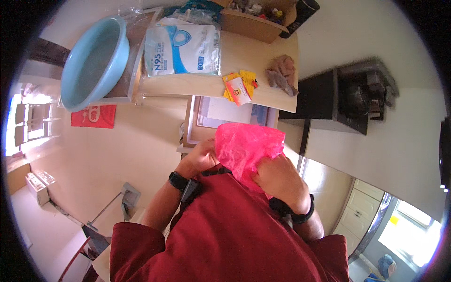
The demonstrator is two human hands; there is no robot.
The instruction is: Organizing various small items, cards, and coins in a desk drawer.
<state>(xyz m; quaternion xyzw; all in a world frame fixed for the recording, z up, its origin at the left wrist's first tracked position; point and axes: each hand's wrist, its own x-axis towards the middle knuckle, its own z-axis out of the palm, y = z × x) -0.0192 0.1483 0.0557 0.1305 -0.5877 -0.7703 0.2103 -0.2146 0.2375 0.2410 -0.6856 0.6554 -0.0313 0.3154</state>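
Observation:
A thin, bright pink plastic bag [242, 145] is held up in front of my chest, crumpled and partly see-through. My left hand [203, 156] pinches its left edge, with the fingertips partly behind the film. On the other side, my right hand [280, 181] is curled into the bag's lower right part, its fingers bunched on the plastic. Whether anything lies inside the bag cannot be made out. Just beyond it, an open drawer [189, 136] juts out from under the table, with flat white and blue items in it.
On the wooden table [263, 61] lie a white-and-blue mask package [182, 49], yellow and red cards [238, 89] and a brown cloth [282, 74]. A cardboard box [256, 24] of small items stands behind. A light-blue basin [96, 63] is at the left, a black stand [324, 101] at the right.

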